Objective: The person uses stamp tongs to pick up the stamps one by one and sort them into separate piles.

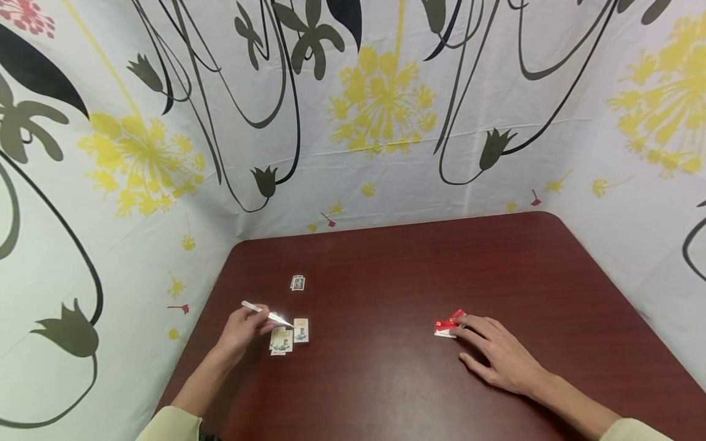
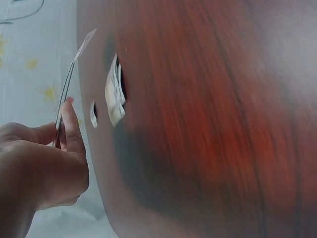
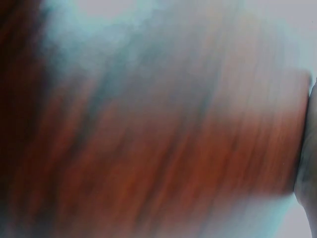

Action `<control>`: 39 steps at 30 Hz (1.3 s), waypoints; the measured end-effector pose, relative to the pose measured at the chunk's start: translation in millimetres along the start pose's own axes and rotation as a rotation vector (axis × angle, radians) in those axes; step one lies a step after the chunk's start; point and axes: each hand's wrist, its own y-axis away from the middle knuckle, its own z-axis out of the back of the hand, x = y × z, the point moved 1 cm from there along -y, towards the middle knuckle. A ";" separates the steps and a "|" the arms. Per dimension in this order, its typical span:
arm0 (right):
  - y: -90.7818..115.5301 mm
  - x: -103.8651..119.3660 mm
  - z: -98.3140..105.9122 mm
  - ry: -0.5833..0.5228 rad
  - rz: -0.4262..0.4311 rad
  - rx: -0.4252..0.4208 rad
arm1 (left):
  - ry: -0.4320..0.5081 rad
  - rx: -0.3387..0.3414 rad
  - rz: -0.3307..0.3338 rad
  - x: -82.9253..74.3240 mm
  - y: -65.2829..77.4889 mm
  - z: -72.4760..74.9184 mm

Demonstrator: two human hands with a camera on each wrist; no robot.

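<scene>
Head view gives me the layout: the left hand (image 1: 241, 329) pinches tweezers (image 1: 279, 318), their tip at the edge of a pale card (image 1: 301, 331) beside a small pile of cards (image 1: 281, 342). Farther back lies a little grey stack (image 1: 298, 283). Across the table (image 1: 375, 294), the right hand (image 1: 499, 355) clasps nothing, its loosely spread fingers over the edge of the red cards (image 1: 443, 325).

Left wrist view settles what the head view leaves unclear: the pale card is caught in the tweezers' tip, apart from the table top. I'd judge a light, even squeeze best, enough to hold without creasing, with the pile left undisturbed.

Right wrist view is mostly blurred wood; from it I cannot tell the fingers' hold or find the red cards.
</scene>
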 end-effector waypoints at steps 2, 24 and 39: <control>0.4 -0.2 0.2 0.001 0.005 -0.008 | -0.021 0.006 0.005 1.2 2.0 7.8; 1.4 0.2 4.3 0.026 -0.063 0.072 | -0.250 -0.109 -0.035 0.1 2.2 36.8; 2.9 1.2 2.9 0.027 -0.077 0.074 | 0.139 0.113 -0.129 -18.1 -15.2 -123.1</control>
